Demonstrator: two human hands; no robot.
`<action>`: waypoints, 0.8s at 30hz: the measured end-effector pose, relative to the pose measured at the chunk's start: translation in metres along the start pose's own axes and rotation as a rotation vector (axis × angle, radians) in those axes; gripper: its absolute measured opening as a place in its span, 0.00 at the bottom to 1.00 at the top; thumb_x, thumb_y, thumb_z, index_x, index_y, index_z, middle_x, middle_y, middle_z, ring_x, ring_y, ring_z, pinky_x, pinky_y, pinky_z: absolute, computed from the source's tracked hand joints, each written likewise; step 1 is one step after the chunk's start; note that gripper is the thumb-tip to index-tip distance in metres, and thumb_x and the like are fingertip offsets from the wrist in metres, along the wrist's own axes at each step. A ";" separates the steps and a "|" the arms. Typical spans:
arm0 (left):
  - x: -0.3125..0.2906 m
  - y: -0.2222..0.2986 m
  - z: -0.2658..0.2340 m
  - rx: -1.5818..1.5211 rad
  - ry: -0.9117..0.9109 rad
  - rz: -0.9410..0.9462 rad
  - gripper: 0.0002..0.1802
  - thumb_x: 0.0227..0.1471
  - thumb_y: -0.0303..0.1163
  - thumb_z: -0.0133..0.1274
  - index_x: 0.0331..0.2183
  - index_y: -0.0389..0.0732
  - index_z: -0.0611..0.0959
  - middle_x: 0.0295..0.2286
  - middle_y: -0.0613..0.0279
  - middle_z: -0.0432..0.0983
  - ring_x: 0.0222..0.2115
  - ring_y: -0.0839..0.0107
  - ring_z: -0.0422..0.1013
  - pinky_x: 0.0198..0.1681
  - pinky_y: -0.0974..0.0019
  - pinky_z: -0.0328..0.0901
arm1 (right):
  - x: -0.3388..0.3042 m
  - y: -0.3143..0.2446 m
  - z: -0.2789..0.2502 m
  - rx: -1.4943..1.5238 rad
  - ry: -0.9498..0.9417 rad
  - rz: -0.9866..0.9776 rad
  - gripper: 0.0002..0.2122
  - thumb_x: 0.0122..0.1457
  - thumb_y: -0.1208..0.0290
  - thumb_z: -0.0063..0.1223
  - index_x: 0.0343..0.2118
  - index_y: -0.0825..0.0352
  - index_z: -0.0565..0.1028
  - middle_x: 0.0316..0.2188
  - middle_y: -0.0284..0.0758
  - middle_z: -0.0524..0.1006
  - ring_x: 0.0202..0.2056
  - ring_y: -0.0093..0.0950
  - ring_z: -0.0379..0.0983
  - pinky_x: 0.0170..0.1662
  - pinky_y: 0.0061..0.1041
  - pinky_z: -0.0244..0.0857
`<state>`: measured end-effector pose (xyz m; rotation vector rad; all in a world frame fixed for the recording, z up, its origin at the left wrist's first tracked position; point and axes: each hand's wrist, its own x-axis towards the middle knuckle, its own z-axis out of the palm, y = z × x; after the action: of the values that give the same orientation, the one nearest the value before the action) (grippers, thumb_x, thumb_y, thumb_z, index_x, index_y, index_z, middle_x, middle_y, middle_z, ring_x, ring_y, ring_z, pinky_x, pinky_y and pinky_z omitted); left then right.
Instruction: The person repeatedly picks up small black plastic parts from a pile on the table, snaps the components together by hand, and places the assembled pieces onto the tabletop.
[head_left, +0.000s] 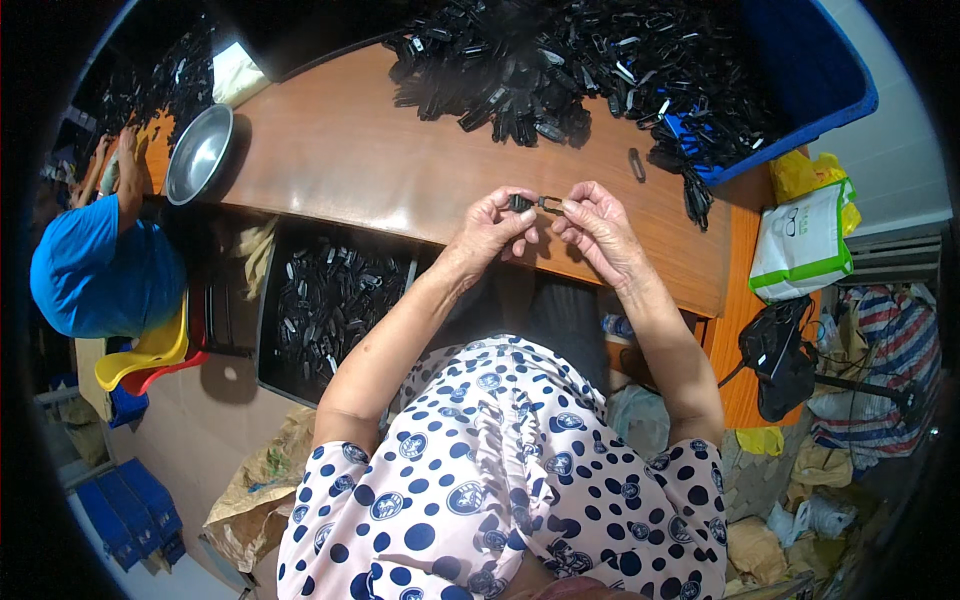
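Above the near edge of the brown table (330,160), my left hand (488,226) pinches a small ridged black plastic piece (519,203) between thumb and fingers. Close to its right, my right hand (600,230) grips a thin black loop-shaped part (549,204) by one end. The two parts meet or nearly touch; whether they are joined cannot be made out. Beyond my hands spreads a large heap of small black plastic parts (500,85). One loose elongated part (637,165) lies apart from the heap, to the right of my hands.
A blue bin (815,125) lies tipped at the far right, parts spilling from it. A metal bowl (200,155) rests at the left. Below the table edge, a black crate (335,320) holds more parts. A person in a blue shirt (100,265) sits at the left.
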<state>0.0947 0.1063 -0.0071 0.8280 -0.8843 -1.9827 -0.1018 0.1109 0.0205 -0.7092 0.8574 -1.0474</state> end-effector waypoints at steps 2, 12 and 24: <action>0.000 -0.003 0.001 0.293 0.050 0.082 0.14 0.57 0.31 0.50 0.45 0.41 0.74 0.22 0.67 0.72 0.17 0.84 0.62 0.18 0.81 0.56 | 0.000 0.003 -0.001 0.004 0.007 0.006 0.07 0.57 0.75 0.54 0.36 0.65 0.67 0.27 0.32 0.74 0.28 0.23 0.75 0.28 0.16 0.69; -0.002 -0.002 -0.005 1.012 0.031 0.455 0.11 0.52 0.32 0.54 0.33 0.33 0.77 0.25 0.56 0.65 0.26 0.64 0.65 0.30 0.66 0.61 | 0.001 0.007 -0.007 -0.095 -0.047 0.057 0.09 0.57 0.73 0.54 0.37 0.66 0.67 0.30 0.34 0.73 0.29 0.22 0.74 0.31 0.16 0.68; 0.009 -0.013 -0.013 1.192 0.029 0.540 0.11 0.50 0.34 0.55 0.33 0.36 0.78 0.27 0.53 0.73 0.28 0.56 0.72 0.31 0.61 0.66 | 0.012 0.006 -0.012 -0.431 -0.027 0.203 0.10 0.56 0.68 0.56 0.35 0.67 0.70 0.21 0.29 0.71 0.18 0.13 0.63 0.15 0.11 0.51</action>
<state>0.0952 0.1006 -0.0266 1.0506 -2.0542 -0.8432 -0.1072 0.1006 0.0067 -0.9710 1.1222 -0.6746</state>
